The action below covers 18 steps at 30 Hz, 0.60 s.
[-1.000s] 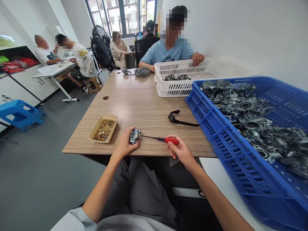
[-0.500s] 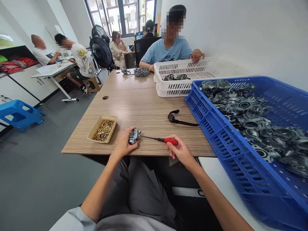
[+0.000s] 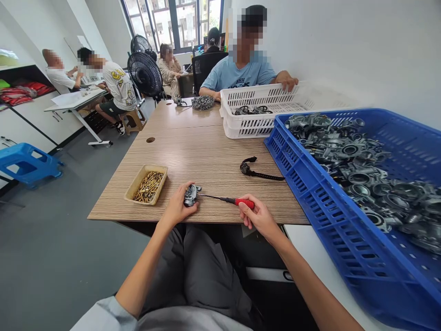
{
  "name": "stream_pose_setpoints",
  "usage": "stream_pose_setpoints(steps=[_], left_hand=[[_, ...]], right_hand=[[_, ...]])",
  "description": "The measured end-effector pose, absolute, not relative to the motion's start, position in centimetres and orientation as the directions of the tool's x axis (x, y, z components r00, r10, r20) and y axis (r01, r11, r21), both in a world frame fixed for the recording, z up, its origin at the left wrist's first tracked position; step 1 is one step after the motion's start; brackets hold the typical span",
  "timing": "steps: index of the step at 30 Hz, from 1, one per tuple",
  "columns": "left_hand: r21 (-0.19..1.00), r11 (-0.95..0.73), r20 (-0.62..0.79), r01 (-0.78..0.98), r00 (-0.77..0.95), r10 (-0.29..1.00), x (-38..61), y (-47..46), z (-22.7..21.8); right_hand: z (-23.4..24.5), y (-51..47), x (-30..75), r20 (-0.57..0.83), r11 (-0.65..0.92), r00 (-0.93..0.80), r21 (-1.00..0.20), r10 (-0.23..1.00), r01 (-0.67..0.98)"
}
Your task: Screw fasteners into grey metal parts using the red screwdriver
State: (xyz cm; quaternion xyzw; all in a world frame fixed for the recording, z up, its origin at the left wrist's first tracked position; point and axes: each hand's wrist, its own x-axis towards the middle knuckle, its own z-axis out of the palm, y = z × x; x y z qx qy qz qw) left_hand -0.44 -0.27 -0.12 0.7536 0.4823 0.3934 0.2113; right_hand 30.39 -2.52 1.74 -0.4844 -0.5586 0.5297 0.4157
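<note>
A small grey metal carburetor body (image 3: 190, 195) rests on the table near its front edge, with my left hand (image 3: 178, 204) closed around its left side. My right hand (image 3: 254, 212) grips the red handle of a screwdriver (image 3: 245, 202). Its long dark shaft points left, and the tip meets the right side of the carburetor body; the exact contact spot is too small to make out. To the left of my left hand stands a cream tray (image 3: 130, 195) holding many small brass pieces (image 3: 149, 186).
At right, a large blue crate (image 3: 310, 193) holds many metal carburetor bodies (image 3: 360, 177). A black wristwatch (image 3: 245, 168) lies beside it. Behind stands a white crate (image 3: 241, 132), a person's hand (image 3: 287, 81) on its rim. A pile of metal parts (image 3: 202, 102) lies at the far edge.
My hands, the screwdriver and the carburetor body stay practically in place. Across the table, the other person's hand has shifted slightly right along the white crate's rim.
</note>
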Motion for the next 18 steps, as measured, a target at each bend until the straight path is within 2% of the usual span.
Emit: stream_pose_setpoints(steps=[18], left_hand=[[0.702, -0.448, 0.391, 0.554, 0.226, 0.892, -0.47, -0.18, -0.35]], right_hand=[[2.09, -2.57, 30.24, -0.051, -0.028, -0.181, -0.991, 0.982, 0.127]])
